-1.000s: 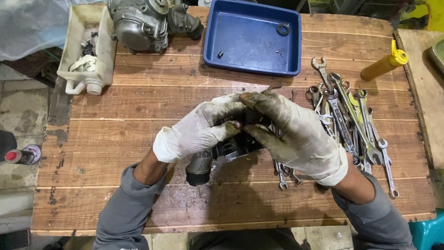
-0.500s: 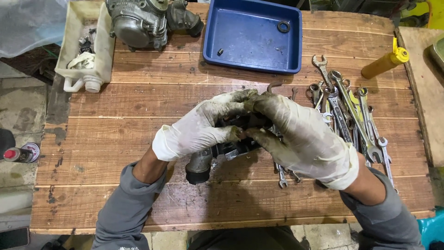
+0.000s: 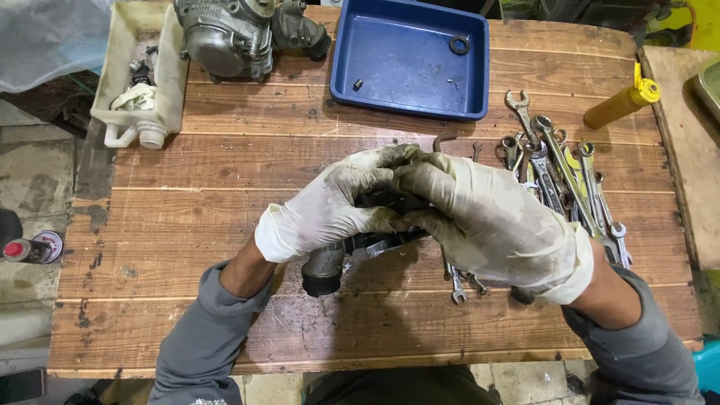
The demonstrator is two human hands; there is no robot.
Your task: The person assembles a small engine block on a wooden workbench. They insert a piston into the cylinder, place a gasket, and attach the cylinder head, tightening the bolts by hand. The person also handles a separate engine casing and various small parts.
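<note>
Both my hands wear dirty white gloves and close around a dark metal engine part (image 3: pixel 352 251) held just above the middle of the wooden table (image 3: pixel 187 217). My left hand (image 3: pixel 330 206) grips it from the left; a round pipe end (image 3: pixel 322 271) sticks out below that wrist. My right hand (image 3: pixel 487 217) covers the part from the right and top, fingertips meeting the left hand's. Most of the part is hidden under the gloves.
A pile of several wrenches (image 3: pixel 555 176) lies right of my hands. A blue tray (image 3: pixel 409 60) with a black ring (image 3: pixel 460 46) sits at the back. A grey carburettor-like casting (image 3: pixel 232 34), a cut white plastic container (image 3: pixel 139 71), a yellow bottle (image 3: pixel 621 105), and a spray can (image 3: pixel 22 250) off the left edge.
My hands have shifted slightly on the part; the right hand has slid a little over its top. The part stays in the same place over the table.
</note>
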